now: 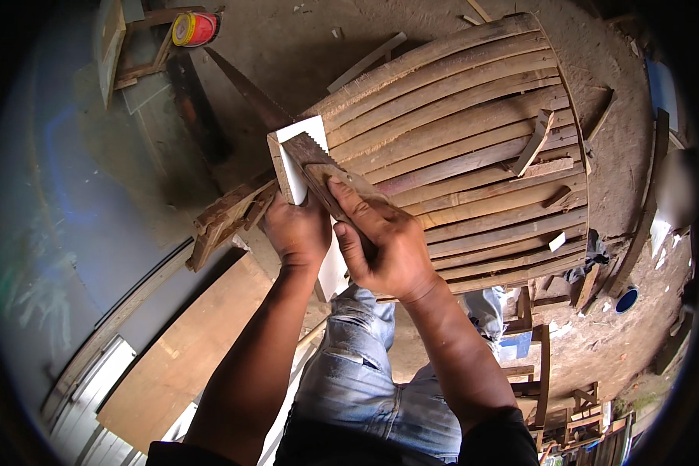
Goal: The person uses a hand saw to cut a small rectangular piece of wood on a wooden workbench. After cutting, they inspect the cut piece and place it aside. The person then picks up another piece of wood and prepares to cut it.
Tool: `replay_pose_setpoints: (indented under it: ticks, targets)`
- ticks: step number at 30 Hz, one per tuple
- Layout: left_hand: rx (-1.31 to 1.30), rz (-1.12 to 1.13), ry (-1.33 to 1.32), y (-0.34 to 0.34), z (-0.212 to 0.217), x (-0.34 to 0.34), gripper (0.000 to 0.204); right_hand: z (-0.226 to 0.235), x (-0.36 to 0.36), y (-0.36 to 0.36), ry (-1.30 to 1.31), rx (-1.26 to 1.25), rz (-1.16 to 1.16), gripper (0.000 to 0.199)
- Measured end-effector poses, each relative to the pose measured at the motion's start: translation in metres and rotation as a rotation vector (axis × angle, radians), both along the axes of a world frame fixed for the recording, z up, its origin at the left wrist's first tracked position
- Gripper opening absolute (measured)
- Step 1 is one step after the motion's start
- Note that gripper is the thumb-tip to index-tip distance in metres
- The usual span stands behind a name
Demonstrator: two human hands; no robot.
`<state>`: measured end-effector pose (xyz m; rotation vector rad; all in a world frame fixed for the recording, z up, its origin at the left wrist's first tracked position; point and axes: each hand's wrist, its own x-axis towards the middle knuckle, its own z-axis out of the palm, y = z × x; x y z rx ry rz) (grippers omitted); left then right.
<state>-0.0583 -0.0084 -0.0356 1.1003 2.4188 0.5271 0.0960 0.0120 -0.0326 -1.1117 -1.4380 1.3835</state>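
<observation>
A narrow board with a white face (301, 136) stands on end in front of me, its lower part showing below my hands. My left hand (295, 229) grips the board's left edge. My right hand (384, 245) is closed around the wooden handle of a hand saw (318, 159), index finger stretched along it. The toothed blade lies across the board's top and tapers away toward the upper left over the dirt floor. My knee in blue jeans (349, 373) is directly below the board.
A large curved frame of wooden slats (474, 147) fills the right, with loose offcuts on it. Stacked wood scraps (225, 217) sit left of the board. A plywood sheet (186, 349) lies lower left. A red and yellow tin (194, 29) is at the top left.
</observation>
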Motion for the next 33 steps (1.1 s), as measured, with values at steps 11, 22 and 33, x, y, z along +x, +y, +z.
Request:
replay_pose_setpoints:
  ticks: [11,22,33]
  targets:
    - [-0.009,-0.020,0.174,0.004,-0.004,0.007,0.032,0.088,0.105,-0.055,-0.060,-0.168,0.158,0.055]
    - [-0.034,-0.080,0.241,-0.005,-0.010,0.003,0.030,0.049,0.027,0.003,-0.142,-0.107,0.149,0.050]
    - [-0.023,0.039,0.202,0.003,-0.005,0.009,0.022,0.110,0.110,-0.071,-0.191,-0.190,0.176,0.050]
